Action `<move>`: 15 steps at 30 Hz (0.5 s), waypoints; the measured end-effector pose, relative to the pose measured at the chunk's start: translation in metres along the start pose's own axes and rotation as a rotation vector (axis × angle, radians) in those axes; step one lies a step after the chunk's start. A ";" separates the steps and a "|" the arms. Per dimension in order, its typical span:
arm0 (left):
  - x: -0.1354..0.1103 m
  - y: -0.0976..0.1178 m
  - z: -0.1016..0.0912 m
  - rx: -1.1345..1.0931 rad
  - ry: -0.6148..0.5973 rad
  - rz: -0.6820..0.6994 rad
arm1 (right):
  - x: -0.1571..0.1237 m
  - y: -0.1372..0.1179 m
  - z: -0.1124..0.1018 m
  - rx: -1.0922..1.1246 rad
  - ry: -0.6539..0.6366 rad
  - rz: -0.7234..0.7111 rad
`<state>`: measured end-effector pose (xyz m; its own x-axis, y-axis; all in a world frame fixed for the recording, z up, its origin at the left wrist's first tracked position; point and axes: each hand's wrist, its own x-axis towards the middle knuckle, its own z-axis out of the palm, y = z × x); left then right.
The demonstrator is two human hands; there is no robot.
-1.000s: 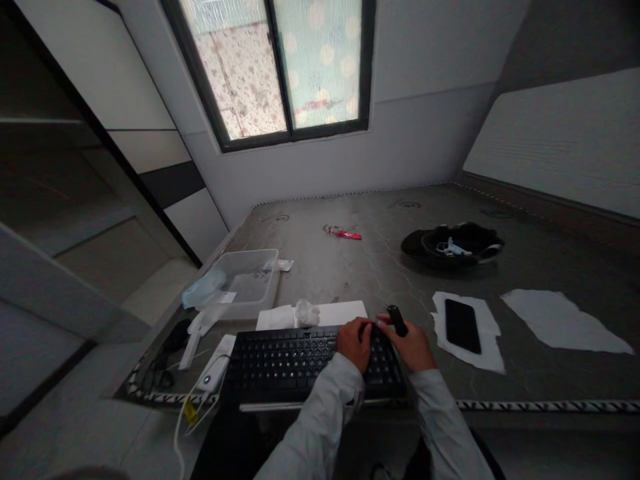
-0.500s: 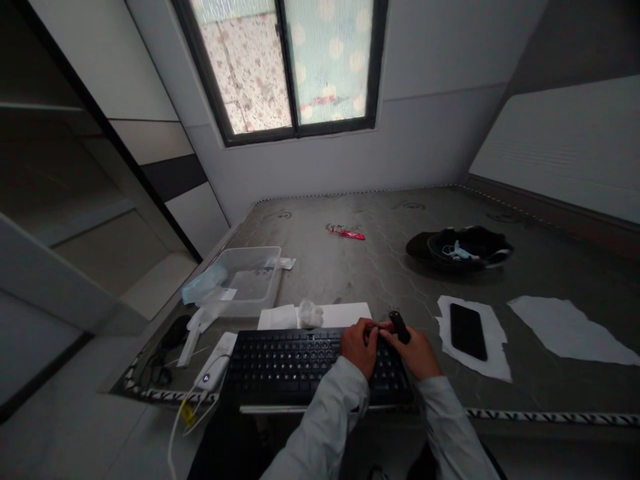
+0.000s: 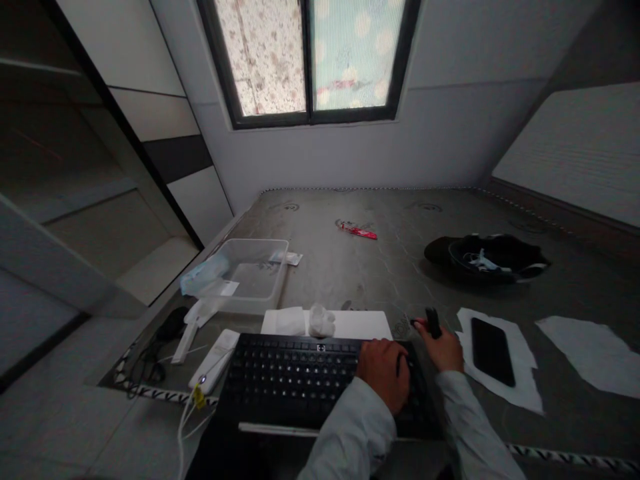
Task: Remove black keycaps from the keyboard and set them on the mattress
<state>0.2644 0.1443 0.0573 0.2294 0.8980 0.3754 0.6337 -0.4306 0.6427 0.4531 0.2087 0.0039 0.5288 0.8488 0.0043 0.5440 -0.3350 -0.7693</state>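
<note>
imo mid-job, done/remaining bits unclear: left hand (image 3: 385,373) curled on keyboard (image 3: 295,373) at near edge of mattress (image 3: 320,273), grip hidden, right hand (image 3: 443,348) clutching black stick (image 3: 433,323)

Left hand (image 3: 385,375) on the keyboard (image 3: 285,377), right hand (image 3: 443,347) just beside it

The left hand covers keys near the keyboard's right end. The right hand grips a short black object (image 3: 433,323), with a small dark piece (image 3: 415,323) at the fingertips; I can't make out either. Behind the keyboard I see a crumpled white wad (image 3: 321,321) on a white sheet (image 3: 363,325). Over to the right, a black phone (image 3: 493,351) lies on 1 of 2 white papers (image 3: 530,393), and a dark cap (image 3: 443,252) sits farther back. A clear plastic box (image 3: 253,280) stands left, near a white power strip (image 3: 215,360)
</note>
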 end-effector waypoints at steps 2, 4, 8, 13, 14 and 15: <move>-0.001 0.000 0.002 -0.019 0.020 -0.004 | 0.017 0.005 0.009 -0.064 -0.020 0.012; -0.001 0.000 0.004 -0.038 0.040 -0.019 | 0.033 0.010 0.019 -0.107 -0.011 0.025; -0.003 0.000 0.009 -0.073 0.082 -0.058 | 0.066 0.020 0.041 -0.139 0.010 0.016; -0.003 0.001 0.014 -0.086 0.111 -0.099 | 0.096 0.027 0.064 -0.145 -0.015 0.012; -0.002 0.002 0.015 -0.086 0.107 -0.105 | 0.100 0.028 0.068 -0.152 -0.016 0.015; -0.002 0.003 0.016 -0.085 0.107 -0.118 | 0.103 0.030 0.072 -0.162 -0.015 0.013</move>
<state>0.2777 0.1431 0.0475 0.0743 0.9297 0.3607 0.5856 -0.3334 0.7389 0.4770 0.3155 -0.0642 0.5275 0.8494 -0.0150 0.6356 -0.4063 -0.6564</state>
